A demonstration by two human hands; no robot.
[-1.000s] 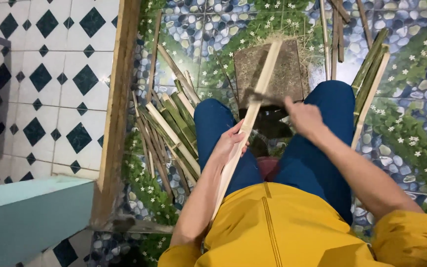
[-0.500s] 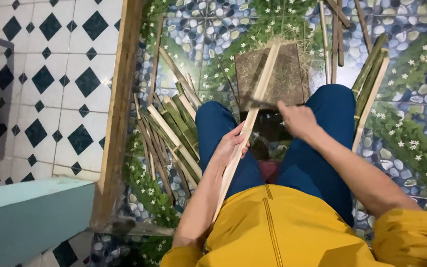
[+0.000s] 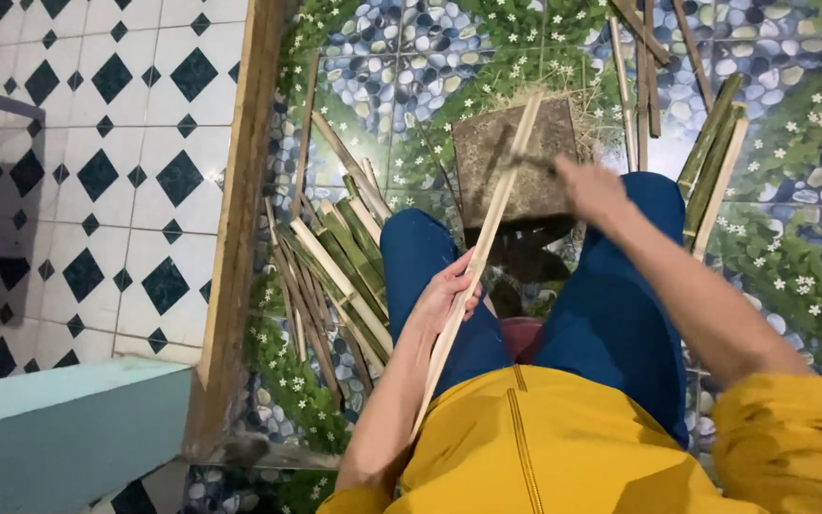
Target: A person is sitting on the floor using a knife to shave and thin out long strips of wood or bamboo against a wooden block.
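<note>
1. Roughly, far left: black-and-white tiled floor (image 3: 97, 143), a wooden beam (image 3: 240, 219) along its edge, then a pile of split bamboo strips (image 3: 335, 266) on the pebble-print floor (image 3: 382, 76)
2. Left hand (image 3: 449, 290) is clasped around the middle of a long bamboo slat (image 3: 487, 228), which runs from the lap up onto a wooden block (image 3: 516, 157)
3. Slat looks light, stiff, thin; probably splintery at the edges, best gripped mid-length
4. Right hand (image 3: 590, 188) is blurred, closed round a dark blade (image 3: 530, 164) at the slat's upper part
5. More bamboo pieces (image 3: 711, 162) lie right of the knee
</note>
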